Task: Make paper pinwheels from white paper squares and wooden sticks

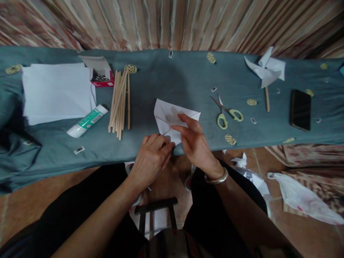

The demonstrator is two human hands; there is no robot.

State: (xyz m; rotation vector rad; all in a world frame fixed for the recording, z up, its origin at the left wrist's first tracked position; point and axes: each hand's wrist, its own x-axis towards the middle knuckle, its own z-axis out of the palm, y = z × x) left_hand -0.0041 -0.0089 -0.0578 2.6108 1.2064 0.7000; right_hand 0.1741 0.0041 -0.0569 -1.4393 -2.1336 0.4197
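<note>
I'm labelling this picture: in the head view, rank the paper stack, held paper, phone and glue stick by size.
1. Paper stack
2. Held paper, partly covered
3. Phone and glue stick, unranked: the stick looks longer, the phone wider.

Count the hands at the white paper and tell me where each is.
2: the left hand pinches the near edge of the white paper; the right hand is over its right side. No others show.

Hidden under the left hand [153,154]: part of the paper [168,116]. Cut off at the right edge: a blue thing [342,70]. Too small to read: print on the glue stick [88,120].
</note>
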